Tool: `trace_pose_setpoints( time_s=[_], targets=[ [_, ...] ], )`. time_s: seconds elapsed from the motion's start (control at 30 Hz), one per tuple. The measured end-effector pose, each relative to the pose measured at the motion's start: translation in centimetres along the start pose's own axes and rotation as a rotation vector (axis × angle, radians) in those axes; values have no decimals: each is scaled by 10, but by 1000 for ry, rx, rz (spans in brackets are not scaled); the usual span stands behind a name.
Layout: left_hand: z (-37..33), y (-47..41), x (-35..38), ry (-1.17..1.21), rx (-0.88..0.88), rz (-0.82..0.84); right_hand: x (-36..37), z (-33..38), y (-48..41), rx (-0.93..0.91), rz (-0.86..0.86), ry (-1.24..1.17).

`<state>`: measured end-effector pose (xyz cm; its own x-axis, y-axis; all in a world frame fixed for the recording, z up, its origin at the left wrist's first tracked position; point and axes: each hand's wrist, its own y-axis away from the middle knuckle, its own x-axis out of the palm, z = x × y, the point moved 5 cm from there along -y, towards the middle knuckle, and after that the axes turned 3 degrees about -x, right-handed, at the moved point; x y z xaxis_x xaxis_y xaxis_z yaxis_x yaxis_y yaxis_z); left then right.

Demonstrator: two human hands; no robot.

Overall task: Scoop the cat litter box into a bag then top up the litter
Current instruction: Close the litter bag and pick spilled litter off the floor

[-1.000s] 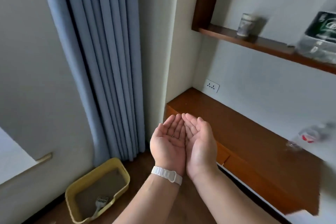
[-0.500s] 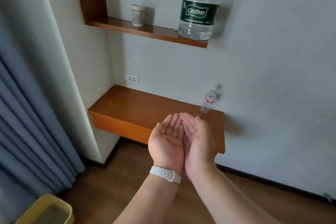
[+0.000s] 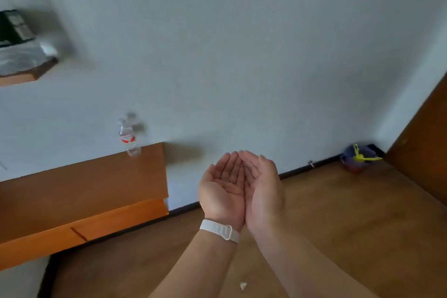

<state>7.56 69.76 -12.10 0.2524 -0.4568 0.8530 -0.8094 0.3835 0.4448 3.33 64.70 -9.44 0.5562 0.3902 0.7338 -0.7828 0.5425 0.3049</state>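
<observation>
My left hand (image 3: 221,189), with a white wristband, and my right hand (image 3: 262,184) are pressed side by side, palms up, forming one cup at the centre of the view. A few small dark grains (image 3: 227,179) lie in the hollow where the palms meet. A bluish bag with a yellow drawstring (image 3: 358,156) sits on the wooden floor in the far right corner, well beyond my hands. The litter box and scoop are out of view.
A low wooden ledge (image 3: 79,189) juts from the white wall at left, with a small water bottle (image 3: 128,138) standing on it. A blurred shelf (image 3: 21,72) hangs top left. A brown wooden panel (image 3: 425,147) rises at right. A white scrap (image 3: 243,285) lies on the floor.
The view has swung right: curtain and yellow litter box have left the frame, and the corner with the bag has come in. My hands keep the same cupped pose.
</observation>
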Motion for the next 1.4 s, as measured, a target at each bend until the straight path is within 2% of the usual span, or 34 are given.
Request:
trace_pose_setpoints(
  time_s=[0.23,0.4,0.63,0.83,1.17,1.4],
  targets=[
    [196,-21,72,-120,-215,68,-122,154,-46,-197,-181,-82],
    [286,-26,107,-217,-333,101,-170,233,-55,-301,-258,-184],
    [359,-57,126,-287,-460,90,-220,278,-93,-381,-382,-178],
    [410,-123,154,-299,-576,94,-249,310,-164,-449,-478,-143],
    [460,-273,259,-280,-713,149,-224,387,-328,-583,-559,-112],
    [492,-328,303,-314,-752,208,-223,427,-389,-607,-564,-62]
  ],
)
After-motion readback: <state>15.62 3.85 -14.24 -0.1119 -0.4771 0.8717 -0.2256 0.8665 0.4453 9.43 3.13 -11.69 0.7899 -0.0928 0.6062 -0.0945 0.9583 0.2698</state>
